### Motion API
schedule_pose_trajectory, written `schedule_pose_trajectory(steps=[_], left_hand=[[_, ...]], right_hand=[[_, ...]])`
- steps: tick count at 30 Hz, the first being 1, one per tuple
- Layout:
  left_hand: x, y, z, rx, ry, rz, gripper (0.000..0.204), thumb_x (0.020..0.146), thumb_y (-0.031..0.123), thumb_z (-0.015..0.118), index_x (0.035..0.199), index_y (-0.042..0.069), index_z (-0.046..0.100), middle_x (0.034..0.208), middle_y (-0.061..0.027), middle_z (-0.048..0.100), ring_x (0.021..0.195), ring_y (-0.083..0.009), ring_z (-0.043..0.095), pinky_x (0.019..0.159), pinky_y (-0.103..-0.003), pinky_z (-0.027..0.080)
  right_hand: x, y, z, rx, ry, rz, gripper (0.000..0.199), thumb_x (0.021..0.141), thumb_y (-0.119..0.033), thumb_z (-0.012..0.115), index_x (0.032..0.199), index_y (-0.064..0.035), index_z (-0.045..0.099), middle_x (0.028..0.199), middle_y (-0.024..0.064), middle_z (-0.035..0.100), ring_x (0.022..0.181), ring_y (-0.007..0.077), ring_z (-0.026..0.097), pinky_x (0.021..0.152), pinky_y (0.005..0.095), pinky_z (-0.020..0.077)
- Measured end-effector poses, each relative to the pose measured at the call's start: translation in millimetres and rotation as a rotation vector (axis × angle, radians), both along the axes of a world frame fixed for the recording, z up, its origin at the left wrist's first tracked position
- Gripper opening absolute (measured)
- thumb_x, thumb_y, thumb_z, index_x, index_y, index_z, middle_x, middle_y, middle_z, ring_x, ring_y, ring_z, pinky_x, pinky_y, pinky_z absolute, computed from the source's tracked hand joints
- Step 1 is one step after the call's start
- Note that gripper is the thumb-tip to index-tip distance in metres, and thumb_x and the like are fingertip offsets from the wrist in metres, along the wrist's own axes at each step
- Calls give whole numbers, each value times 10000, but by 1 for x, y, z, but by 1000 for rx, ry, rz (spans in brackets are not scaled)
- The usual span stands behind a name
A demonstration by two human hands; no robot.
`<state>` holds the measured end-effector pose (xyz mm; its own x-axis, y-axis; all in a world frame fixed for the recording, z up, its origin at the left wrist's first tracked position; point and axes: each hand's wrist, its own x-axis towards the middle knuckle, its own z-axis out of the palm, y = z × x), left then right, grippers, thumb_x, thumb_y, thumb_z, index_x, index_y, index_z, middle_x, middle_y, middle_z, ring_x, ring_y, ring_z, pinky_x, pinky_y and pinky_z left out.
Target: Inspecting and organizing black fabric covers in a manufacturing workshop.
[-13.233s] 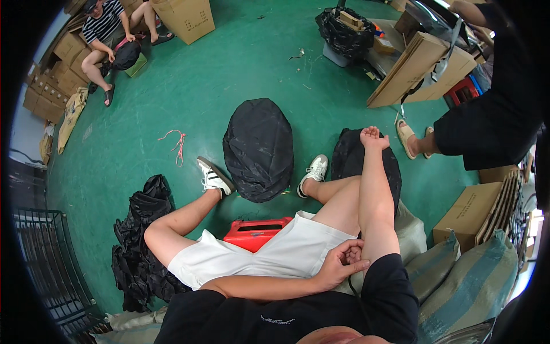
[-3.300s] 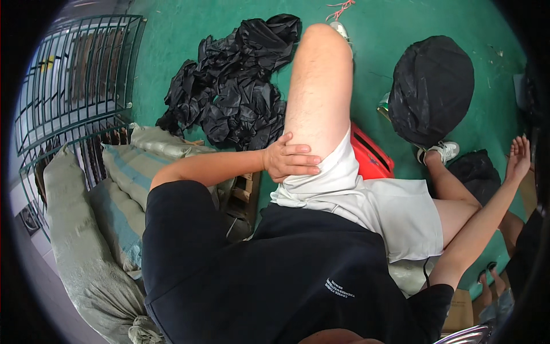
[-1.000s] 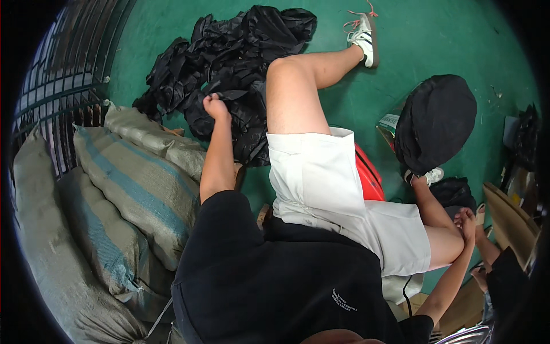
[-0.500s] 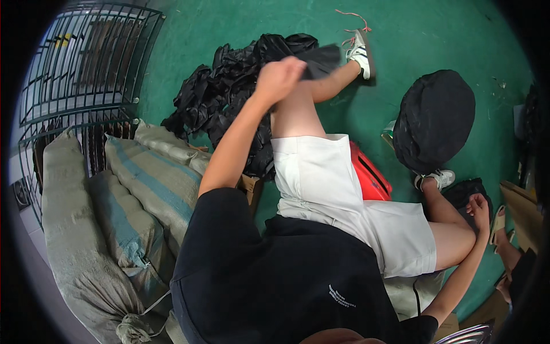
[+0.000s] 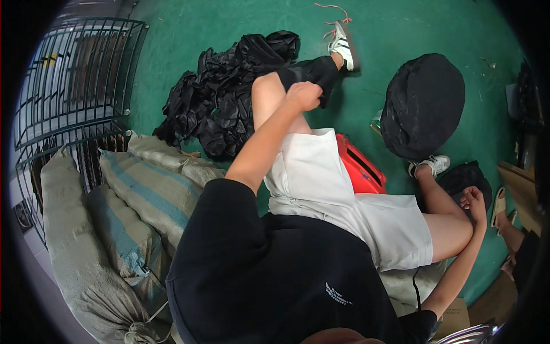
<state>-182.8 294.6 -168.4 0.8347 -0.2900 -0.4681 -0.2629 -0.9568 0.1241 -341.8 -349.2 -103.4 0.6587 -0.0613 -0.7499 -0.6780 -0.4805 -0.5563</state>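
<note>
Head view: a seated person seen from above, black shirt, white shorts, legs stretched over a green floor (image 5: 189,51).
Landmark: the red case (image 5: 360,166), a smooth, hard-looking wedge lying on the floor just beside the shorts.
Left hand (image 5: 305,95): above the case, over the raised left knee, closed into a fist on a black garment (image 5: 312,73); fingers curled tight round the cloth.
Garment: soft, matte black fabric, bunched at the fist and drawn toward the left shoe (image 5: 344,47).
Black pile (image 5: 220,100): up and left of the case, a crumpled heap of glossy, wrinkled black pieces lying on the floor; the gripped garment runs into its right edge.
Right hand (image 5: 475,202): right of the case, by the right knee, resting against a dark bundle (image 5: 467,178); fingers loosely bent, and whether they pinch anything cannot be told.
Round bag (image 5: 423,103): up and right of the case, a domed black sack with a dull, creased skin.
Sacks (image 5: 143,195): left of the case, woven grey-green sacks with blue stripes, plump and coarse, stacked side by side.
Wire cage (image 5: 74,74): far left of the case, thin dark metal bars in a grid.
Cardboard (image 5: 518,189): far right of the case, flat brown sheets at the edge.
</note>
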Motion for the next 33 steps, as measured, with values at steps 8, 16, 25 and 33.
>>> schedule_pose_trajectory(steps=[8, 16, 25, 33], left_hand=[[-73, -63, -36, -106, 291, -372, 205, 664, 148, 632, 848, 107, 712, 896, -141, 690, 897, -335, 657, 756, -452, 528], [-76, -80, -63, 28, 378, -315, 239, 731, 169, 637, 951, 151, 729, 997, -103, 697, 972, -284, 657, 811, -414, 534], [-56, -85, -66, -35, 394, -248, 237, 724, 194, 625, 929, 126, 723, 1001, -112, 693, 980, -292, 652, 822, -423, 532], [-77, -84, -82, -51, 433, -284, 298, 627, 250, 681, 892, 127, 738, 924, -123, 702, 882, -294, 673, 773, -440, 550]], right_hand=[[11, 11, 11, 38, 42, -65, 157, 951, -237, 557, 929, -82, 565, 700, 5, 607, 587, 91, 583, 516, 206, 421], [12, 13, 6, 45, 9, -32, 169, 954, -253, 553, 918, -89, 567, 693, 8, 605, 571, 90, 574, 497, 203, 409], [26, 19, 17, -192, -181, 85, 155, 931, -171, 556, 853, -38, 570, 659, 21, 565, 572, 103, 527, 518, 245, 406], [45, 211, 22, 436, -338, -2, 93, 866, -83, 596, 905, -8, 635, 729, -1, 615, 683, 79, 551, 624, 256, 457]])
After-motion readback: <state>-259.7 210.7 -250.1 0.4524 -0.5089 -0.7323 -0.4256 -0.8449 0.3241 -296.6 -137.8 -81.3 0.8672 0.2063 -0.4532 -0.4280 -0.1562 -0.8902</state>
